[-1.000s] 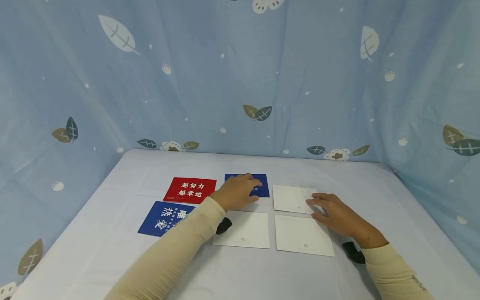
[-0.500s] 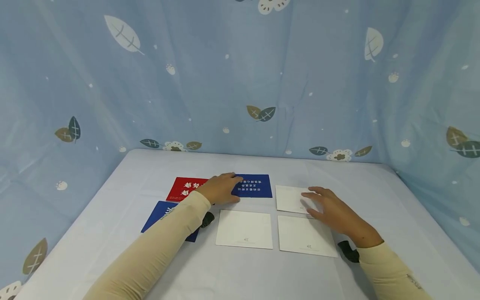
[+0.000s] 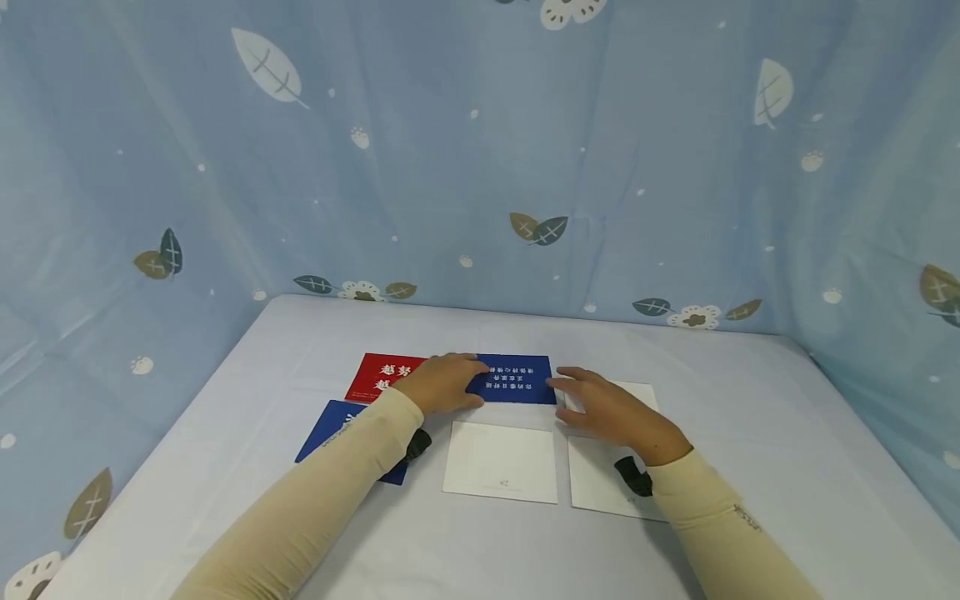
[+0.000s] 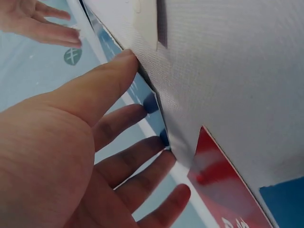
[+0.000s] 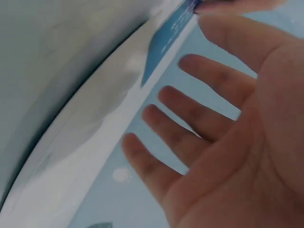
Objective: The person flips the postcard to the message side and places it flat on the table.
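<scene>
A blue card [image 3: 517,385] with white lettering lies flat at the back middle of the table. At its left edge is my left hand [image 3: 446,385]; in the left wrist view, the thumb and fingertips [image 4: 127,59] are at the card's edge, fingers spread. My right hand [image 3: 611,410] is by the card's right edge, over parts of two white cards, and its fingers [image 5: 166,130] are apart and hold nothing. One white card [image 3: 637,392] is mostly hidden behind that hand, and another white card [image 3: 592,479] lies partly under the wrist.
A red card [image 3: 378,372] with white lettering lies at the left, partly behind my left hand. In front of it, another blue card [image 3: 330,425] is partly covered by my left sleeve. A third white card [image 3: 500,462] lies front middle. Patterned blue fabric [image 3: 450,167] hangs behind the table.
My left hand has shifted left from over the back blue card to its left edge. My right hand has moved left from the white cards towards that card's right edge.
</scene>
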Action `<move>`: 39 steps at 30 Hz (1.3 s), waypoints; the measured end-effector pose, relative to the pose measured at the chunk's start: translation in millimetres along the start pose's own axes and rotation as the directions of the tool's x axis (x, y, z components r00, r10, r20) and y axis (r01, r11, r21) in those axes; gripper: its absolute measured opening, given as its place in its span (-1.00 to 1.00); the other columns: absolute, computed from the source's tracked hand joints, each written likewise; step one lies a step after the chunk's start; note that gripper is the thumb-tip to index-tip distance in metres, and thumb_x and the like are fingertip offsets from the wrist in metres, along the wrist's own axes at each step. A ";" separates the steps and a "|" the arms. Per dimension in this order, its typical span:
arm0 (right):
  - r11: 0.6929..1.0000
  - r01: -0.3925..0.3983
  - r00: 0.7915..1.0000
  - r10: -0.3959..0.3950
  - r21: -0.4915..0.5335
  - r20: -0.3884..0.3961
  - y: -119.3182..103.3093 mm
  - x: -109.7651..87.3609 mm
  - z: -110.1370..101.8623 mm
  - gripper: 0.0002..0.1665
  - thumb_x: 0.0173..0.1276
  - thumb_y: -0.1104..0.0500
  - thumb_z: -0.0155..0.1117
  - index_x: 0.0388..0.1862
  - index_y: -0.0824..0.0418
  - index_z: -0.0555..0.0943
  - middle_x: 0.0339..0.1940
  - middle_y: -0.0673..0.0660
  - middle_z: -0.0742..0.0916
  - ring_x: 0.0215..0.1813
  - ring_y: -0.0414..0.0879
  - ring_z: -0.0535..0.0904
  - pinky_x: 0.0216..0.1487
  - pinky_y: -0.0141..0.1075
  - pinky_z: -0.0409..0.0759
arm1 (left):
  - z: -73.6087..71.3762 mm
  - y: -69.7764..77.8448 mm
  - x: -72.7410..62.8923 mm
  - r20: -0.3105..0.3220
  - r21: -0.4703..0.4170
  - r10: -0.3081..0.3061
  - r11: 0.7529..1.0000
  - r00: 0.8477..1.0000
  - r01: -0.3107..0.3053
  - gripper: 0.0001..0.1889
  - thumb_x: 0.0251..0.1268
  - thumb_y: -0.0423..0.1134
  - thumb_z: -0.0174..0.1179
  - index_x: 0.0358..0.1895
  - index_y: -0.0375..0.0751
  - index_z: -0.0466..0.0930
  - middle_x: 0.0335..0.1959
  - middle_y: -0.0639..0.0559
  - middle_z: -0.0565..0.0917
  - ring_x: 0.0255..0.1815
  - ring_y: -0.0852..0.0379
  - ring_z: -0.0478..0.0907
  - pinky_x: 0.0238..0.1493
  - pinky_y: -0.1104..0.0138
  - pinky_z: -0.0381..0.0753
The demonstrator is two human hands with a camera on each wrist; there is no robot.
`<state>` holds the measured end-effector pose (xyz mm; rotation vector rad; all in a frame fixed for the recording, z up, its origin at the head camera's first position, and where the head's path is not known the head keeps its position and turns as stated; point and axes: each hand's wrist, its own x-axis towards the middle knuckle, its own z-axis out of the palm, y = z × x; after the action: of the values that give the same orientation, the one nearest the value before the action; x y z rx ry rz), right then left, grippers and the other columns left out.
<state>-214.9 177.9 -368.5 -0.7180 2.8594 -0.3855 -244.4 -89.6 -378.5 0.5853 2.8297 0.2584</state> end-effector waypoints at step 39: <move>0.985 0.132 0.991 -0.127 0.109 -0.051 -12.2 11.4 -1.3 -0.64 0.52 0.18 0.16 0.22 0.23 0.63 0.18 0.17 0.72 0.27 0.08 0.61 0.24 0.00 0.60 | -8.8 -8.2 -29.3 -0.115 -0.141 0.084 0.985 0.990 -0.100 -0.67 0.46 -0.08 0.19 0.19 -0.02 0.63 -0.01 0.08 0.73 -0.03 0.11 0.64 0.25 0.14 0.62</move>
<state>-219.7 162.3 -364.8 -0.8870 2.8125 -0.5815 -223.7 -110.1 -366.1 0.6901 2.8577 0.5257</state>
